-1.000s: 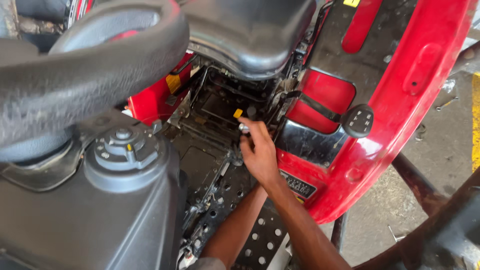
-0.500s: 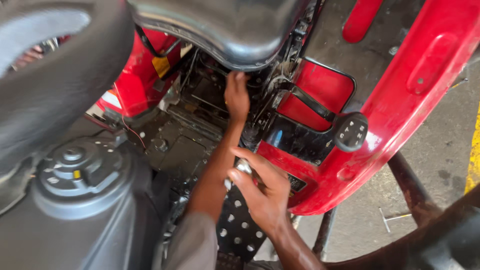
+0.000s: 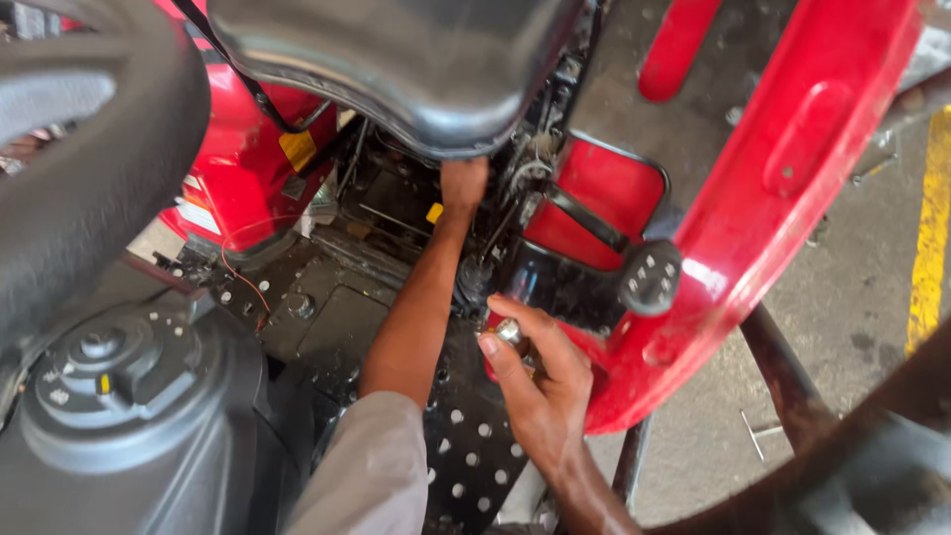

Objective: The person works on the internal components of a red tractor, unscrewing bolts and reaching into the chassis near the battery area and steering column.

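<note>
View from above of a red tractor body (image 3: 792, 168), with a black steering wheel (image 3: 89, 168) at the left and a black seat (image 3: 416, 59) at the top. Below them lies a dark perforated footplate (image 3: 466, 446). The left hand (image 3: 463, 183) reaches up under the seat's front edge into the dark machinery; its fingers are hidden, so its grip cannot be told. The right hand (image 3: 535, 381) hovers over the footplate beside the red fender, fingers pinched around a small silver metal piece (image 3: 508, 332) at its fingertips
</note>
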